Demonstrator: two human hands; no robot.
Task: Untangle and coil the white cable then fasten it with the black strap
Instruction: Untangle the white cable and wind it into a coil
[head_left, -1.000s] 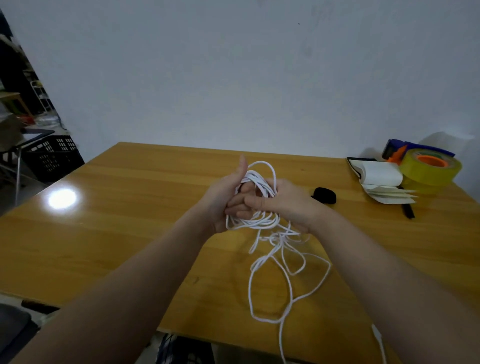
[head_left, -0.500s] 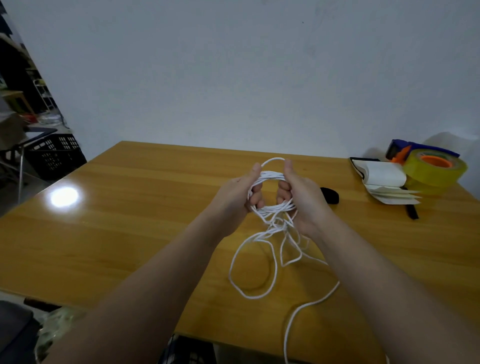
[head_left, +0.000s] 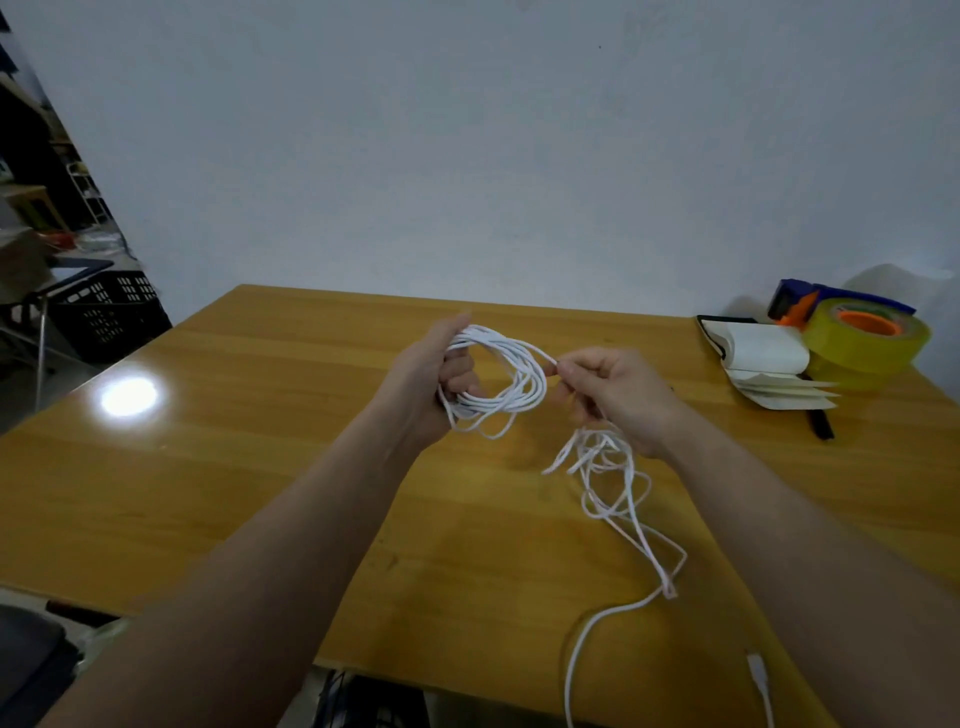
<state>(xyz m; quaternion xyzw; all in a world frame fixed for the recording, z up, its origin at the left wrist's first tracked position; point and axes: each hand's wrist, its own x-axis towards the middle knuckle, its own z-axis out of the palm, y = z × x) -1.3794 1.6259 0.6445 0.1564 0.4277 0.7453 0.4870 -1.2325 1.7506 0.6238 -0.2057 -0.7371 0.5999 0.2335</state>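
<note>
1. Where the table (head_left: 218, 499) meets its near edge, a white connector (head_left: 757, 673) on one end of the white cable (head_left: 524, 384) lies at the lower right, and a strand beside it runs off the near edge.
2. Farther in, that slack climbs over the wooden top in loose, crossing loops to a small snarl just under the right wrist.
3. Both bare forearms reach in from the bottom corners and meet above the middle of the table.
4. The right hand (head_left: 615, 395) has thumb and forefinger pinched together on a single strand at the coil's right side; the other fingers curl inward, and tangled cable hangs down from under the palm.
5. The left hand (head_left: 434, 374) is closed around the left side of a coil of several turns, held up off the table; a few looser loops droop from the bottom of the bundle below the fingers.
6. The two hands are close, joined by the short strand between coil and pinch.
7. At the far right edge sits an open notebook (head_left: 758, 353), with something thin and black poking out past its near edge.
8. Behind it are a yellow tape roll (head_left: 867, 343) with an orange core and a blue dispenser (head_left: 800, 299), against the pale wall.
9. The black strap cannot be picked out here.
</note>
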